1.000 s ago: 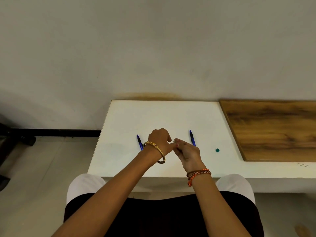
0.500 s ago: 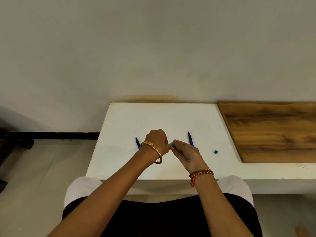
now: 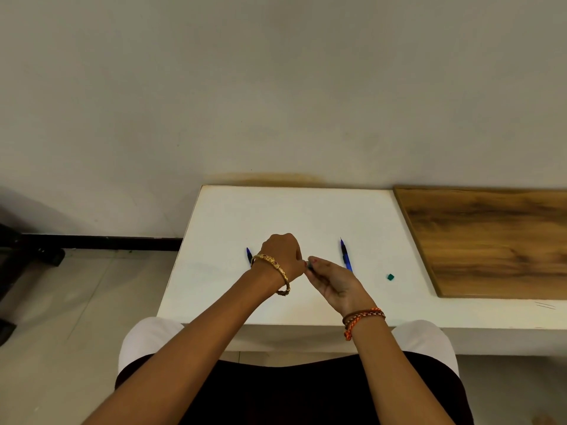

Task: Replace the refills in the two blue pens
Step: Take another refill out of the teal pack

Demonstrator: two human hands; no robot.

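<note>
The hands have drawn closer together, left hand (image 3: 283,253) and right hand (image 3: 333,279) both pinching something small and unidentifiable between the blue pens (image 3: 346,254) lying on the counter (image 3: 306,210), so refilling seems unfinished.

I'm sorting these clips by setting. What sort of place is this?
Probably a plain indoor room used as a simple work spot: a low white table against a bare painted wall, a tiled floor, and a wood-grain board lying on the table's right end.

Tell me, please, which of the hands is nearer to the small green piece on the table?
Right. The right hand sits just left of the small green piece, apart from it; the left hand is farther left.
</note>
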